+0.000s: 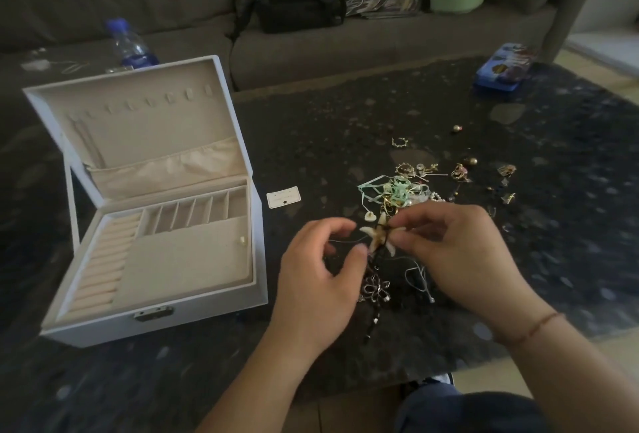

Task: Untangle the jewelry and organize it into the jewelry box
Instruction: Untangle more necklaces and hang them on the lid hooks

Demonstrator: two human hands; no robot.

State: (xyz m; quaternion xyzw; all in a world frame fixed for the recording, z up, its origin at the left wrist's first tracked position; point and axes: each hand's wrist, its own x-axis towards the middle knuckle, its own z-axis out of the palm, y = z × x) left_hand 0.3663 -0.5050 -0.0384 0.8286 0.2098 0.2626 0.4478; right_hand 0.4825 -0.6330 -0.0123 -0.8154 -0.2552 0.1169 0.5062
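I see both hands near the counter's front edge. Left hand (320, 259) & right hand (453, 252) each pinch the flower necklace (378, 237). Tangled jewelry pile (397, 192) lies just behind. Open jewelry box (152, 320) sits by the left edge.

Low dark stone-patterned table (345, 114), speckled glossy top. At its left stands a white rectangular jewelry box (193, 301), lid raised, beige lining. Behind the box, a clear plastic water bottle with blue cap (129, 43); whether it rests on the table cannot be told. Just right of the box lies a small white paper card (283, 196). Centre-right, a tangle of pale green ribbon, pearls and gold chain (397, 192), with small gold earrings and charms (463, 169) scattered beside it. Near the front edge, a dark beaded strand with silver loops (375, 289). At the far right corner, a blue rectangular tin (503, 67).
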